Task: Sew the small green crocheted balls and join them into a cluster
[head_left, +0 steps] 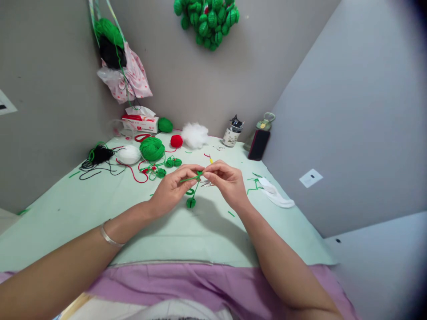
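Observation:
Both hands meet over the middle of the table, pinching a small green crochet piece (199, 174) between them. My left hand (173, 184) is closed on its left side, with a strand of green yarn (188, 179) across the fingers. My right hand (225, 178) is closed at its right side, fingertips together. Below the piece, a green strand runs down to a small dark-striped green ball (191, 202). A thin yellow-ended tool (211, 160) shows just above my right fingers; whether it is held or lying behind them I cannot tell.
Balls of green yarn (152, 148), white yarn (128, 154) and red yarn (176, 141), plus white stuffing (195, 135), lie toward the back. A cup (232, 134), phone (259, 144) and white cloth (275, 194) are on the right. A green bunch (208, 22) hangs on the wall.

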`<state>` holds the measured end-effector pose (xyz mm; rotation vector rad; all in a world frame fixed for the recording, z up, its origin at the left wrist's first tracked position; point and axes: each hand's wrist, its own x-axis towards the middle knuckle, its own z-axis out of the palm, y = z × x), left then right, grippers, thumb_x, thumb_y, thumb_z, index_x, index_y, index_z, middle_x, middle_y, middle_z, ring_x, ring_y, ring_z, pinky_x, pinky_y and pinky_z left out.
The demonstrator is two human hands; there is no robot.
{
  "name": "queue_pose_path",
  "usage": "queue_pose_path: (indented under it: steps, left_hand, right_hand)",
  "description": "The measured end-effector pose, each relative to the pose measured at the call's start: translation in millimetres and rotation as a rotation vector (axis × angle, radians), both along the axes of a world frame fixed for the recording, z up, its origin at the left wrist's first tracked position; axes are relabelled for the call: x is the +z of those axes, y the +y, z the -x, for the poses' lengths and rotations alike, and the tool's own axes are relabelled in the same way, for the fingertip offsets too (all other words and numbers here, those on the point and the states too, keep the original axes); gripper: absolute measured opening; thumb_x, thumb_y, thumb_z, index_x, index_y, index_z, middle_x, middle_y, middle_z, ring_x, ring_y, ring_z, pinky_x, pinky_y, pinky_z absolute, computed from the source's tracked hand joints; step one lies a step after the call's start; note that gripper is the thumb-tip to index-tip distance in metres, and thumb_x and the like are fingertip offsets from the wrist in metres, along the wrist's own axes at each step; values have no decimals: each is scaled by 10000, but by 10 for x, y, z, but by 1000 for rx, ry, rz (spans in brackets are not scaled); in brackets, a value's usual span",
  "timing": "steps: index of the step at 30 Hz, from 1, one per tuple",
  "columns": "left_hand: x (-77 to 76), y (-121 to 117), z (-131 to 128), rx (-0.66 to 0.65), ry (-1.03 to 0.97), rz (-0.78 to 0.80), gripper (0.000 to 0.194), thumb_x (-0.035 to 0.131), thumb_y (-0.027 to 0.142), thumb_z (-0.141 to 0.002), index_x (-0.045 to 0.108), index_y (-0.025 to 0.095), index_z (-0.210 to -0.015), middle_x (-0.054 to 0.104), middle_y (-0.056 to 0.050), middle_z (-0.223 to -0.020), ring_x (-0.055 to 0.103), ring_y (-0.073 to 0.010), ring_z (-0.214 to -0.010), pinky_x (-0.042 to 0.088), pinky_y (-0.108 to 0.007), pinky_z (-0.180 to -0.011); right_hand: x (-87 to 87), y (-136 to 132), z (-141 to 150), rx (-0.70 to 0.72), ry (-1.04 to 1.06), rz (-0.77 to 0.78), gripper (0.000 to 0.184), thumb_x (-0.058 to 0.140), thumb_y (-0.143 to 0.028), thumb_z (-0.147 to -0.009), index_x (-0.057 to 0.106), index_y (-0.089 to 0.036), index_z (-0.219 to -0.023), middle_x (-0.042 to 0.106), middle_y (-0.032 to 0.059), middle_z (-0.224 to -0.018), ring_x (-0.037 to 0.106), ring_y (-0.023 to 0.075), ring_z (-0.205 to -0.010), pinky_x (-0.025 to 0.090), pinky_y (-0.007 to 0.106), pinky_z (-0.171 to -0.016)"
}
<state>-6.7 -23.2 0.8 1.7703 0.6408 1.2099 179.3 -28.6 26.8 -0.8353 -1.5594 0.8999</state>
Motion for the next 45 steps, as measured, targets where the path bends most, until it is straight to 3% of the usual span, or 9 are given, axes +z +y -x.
queue_pose_path:
  steps: [18,24,33,39,45]
  left_hand:
    - [-6,-1,15,-15,-6,34,129,593,302,-919,642,183,-906,563,-122,-1374,544,-252,-1237,454,-385,-1013]
    - [33,10,49,17,23,-5,214,532,344,-951,670,188,-901,602,-112,-1340,518,-263,-1275,393,-409,-1079]
    - [3,51,36,-38,-40,199,190,647,371,-884,676,184,-896,627,-95,-1299,599,-246,-1125,459,-374,-955]
    - [-11,92,22,-115,-102,295,181,665,366,-869,655,186,-848,669,-59,-1154,622,-198,-992,472,-349,-901]
    - [7,100,0,-59,-137,308,163,727,349,-802,701,192,-840,650,-63,-1187,619,-208,-1032,480,-371,-944]
  right_hand:
    - [-36,6,8,-5,-74,-59,104,739,-315,-826,729,-217,-794,618,20,-812,554,127,-708,459,274,-624]
    - [-64,16,-15,-9,-100,-78,125,719,-344,-844,720,-221,-819,606,25,-821,542,132,-709,458,287,-633]
    - [-119,30,14,27,-65,-50,125,740,-331,-824,724,-209,-802,603,20,-800,534,125,-685,436,286,-615]
    - [-105,-11,66,-31,-100,-64,136,729,-340,-832,719,-205,-820,601,9,-775,544,115,-661,435,275,-601]
    - [-46,-59,44,-55,-71,-70,118,702,-324,-856,693,-209,-830,623,14,-801,560,116,-657,464,278,-611]
